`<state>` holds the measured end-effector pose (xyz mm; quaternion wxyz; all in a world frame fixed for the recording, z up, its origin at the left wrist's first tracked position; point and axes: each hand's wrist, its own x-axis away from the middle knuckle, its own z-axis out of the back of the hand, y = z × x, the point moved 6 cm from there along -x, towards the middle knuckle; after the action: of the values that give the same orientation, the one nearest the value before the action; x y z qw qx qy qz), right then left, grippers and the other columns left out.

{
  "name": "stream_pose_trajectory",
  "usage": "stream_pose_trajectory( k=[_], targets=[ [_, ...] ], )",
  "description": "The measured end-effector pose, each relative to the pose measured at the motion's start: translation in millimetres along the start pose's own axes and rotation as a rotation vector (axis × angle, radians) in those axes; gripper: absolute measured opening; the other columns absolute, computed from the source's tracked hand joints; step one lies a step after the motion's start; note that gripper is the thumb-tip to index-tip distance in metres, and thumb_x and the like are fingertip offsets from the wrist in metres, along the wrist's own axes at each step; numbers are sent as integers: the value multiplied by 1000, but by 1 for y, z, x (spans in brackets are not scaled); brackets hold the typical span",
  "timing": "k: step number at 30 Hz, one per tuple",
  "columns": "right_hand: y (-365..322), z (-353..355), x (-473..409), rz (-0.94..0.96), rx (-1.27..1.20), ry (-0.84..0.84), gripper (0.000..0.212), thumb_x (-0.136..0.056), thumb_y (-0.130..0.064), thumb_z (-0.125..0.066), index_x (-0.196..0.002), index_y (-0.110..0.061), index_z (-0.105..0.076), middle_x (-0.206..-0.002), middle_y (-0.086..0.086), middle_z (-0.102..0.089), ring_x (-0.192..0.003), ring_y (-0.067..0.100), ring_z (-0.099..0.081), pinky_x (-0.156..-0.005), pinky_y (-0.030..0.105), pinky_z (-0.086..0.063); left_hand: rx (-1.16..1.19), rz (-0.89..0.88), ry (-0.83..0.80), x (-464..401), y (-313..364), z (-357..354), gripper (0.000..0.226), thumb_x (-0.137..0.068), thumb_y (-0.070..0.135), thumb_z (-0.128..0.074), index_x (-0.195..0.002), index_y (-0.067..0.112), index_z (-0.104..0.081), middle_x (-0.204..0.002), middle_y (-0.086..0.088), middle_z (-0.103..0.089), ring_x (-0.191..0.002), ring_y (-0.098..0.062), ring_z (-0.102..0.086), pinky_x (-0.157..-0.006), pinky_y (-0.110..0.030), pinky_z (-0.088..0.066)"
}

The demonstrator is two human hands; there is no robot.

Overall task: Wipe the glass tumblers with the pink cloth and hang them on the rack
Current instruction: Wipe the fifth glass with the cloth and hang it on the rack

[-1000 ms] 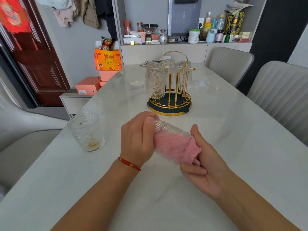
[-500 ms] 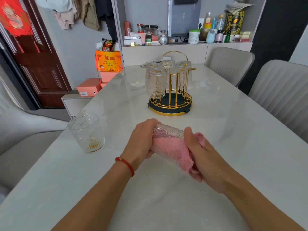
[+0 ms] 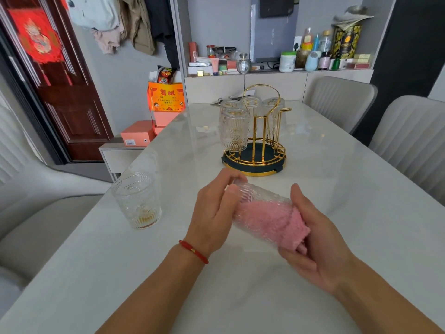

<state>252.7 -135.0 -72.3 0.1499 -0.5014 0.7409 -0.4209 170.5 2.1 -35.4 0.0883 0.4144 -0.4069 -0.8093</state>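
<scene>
Tumbler (image 3: 255,201) held sideways above table's (image 3: 337,189) middle: left hand (image 3: 214,213) grips its base end, right hand (image 3: 310,239) pinches pink cloth (image 3: 272,220) stuffed in its mouth.

Held tumbler (image 3: 255,201): clear pressed glass, ribbed and beaded, glossy. Inside it, pink cloth (image 3: 272,220): soft, nubby terry-like weave, matt. Second tumbler (image 3: 137,201), at 9 o'clock from the hands: the same embossed clear glass, with an amber tint at its base. Rack (image 3: 255,150), at 12 o'clock: polished gold-coloured metal wire, shiny, on a dark matt round base; the hung tumblers (image 3: 234,128) are ribbed clear glass. Table (image 3: 337,189): pale marble-look top, smooth and glossy, with soft reflections. Chairs (image 3: 409,141), at 2 o'clock: grey channelled upholstery, matt. Door (image 3: 72,112), at 10 o'clock: dark red-brown panelled wood, semi-gloss.
</scene>
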Motion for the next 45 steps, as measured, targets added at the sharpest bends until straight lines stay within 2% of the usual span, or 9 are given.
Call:
stream_pose_trajectory(
  k=[7,12,18,24,29,32,38,42,45],
  targets=[
    [-14,-12,7,192,731,-45,65,-91,-68,-43,-53,-16,-51,-45,8,-33,-36,16,-25,-42,18,-22,160,840,-149,15,-22,-10,37,-104,44,-39,-92,15,-59,-68,-3,-48,-55,-13,-46,-39,-14,-37],
    [17,-15,8,-65,83,-64,63,-81,-66,-53,-105,-10,-69,-59,6,-38,-35,9,-27,-31,14,-21,75,207,69,-2,-9,5,43,-95,34,-40,-77,9,-69,-68,-2,-62,-66,-15,-59,-53,-31,-48],
    [15,-19,2,-149,-273,-190,56,-75,-62,-67,-68,-6,-66,-43,-1,-41,-30,5,-16,-23,11,-22,-101,-235,53,1,6,13,50,-100,34,-28,-109,7,-69,-91,5,-65,-81,-12,-63,-69,-24,-46],
    [-12,0,2,83,221,65,45,-85,-64,-48,-84,-21,-38,-42,7,-28,-26,14,-24,-32,16,-35,-61,85,-229,4,-15,-5,50,-99,55,-23,-141,45,-49,-77,1,-58,-67,-11,-56,-60,-35,-47],
    [-11,-17,4,181,515,-5,75,-93,-59,-37,-63,8,-53,-42,22,-34,-34,36,-49,-42,26,-48,144,779,-120,8,-32,-14,40,-104,51,-32,-95,21,-56,-71,-3,-44,-61,-17,-42,-45,-22,-42],
    [3,-12,4,87,267,21,61,-86,-62,-44,-87,-2,-49,-44,9,-31,-29,16,-31,-32,20,-36,30,406,107,3,-22,-7,40,-93,47,-36,-76,17,-57,-71,-11,-51,-69,-26,-48,-61,-42,-47],
    [9,-11,3,-151,-331,-195,66,-71,-57,-75,-105,-3,-60,-51,2,-43,-22,7,-34,-20,15,-30,-171,-339,26,0,16,5,47,-101,31,-26,-109,6,-65,-90,14,-58,-76,-4,-55,-65,-23,-39],
    [-8,5,1,37,111,-48,84,-77,-76,-58,-120,-5,-42,-42,7,-27,-22,14,-28,-31,19,-40,182,220,-197,-1,7,-11,34,-99,28,-34,-117,20,-62,-76,9,-55,-56,-5,-49,-50,-17,-35],
    [-13,-10,5,203,506,-66,85,-87,-76,-39,-84,6,-61,-36,7,-38,-24,21,-40,-42,37,-52,254,728,-148,10,-13,-19,32,-105,29,-35,-102,21,-66,-49,9,-45,-38,-5,-33,-39,-20,-25]
  ],
)
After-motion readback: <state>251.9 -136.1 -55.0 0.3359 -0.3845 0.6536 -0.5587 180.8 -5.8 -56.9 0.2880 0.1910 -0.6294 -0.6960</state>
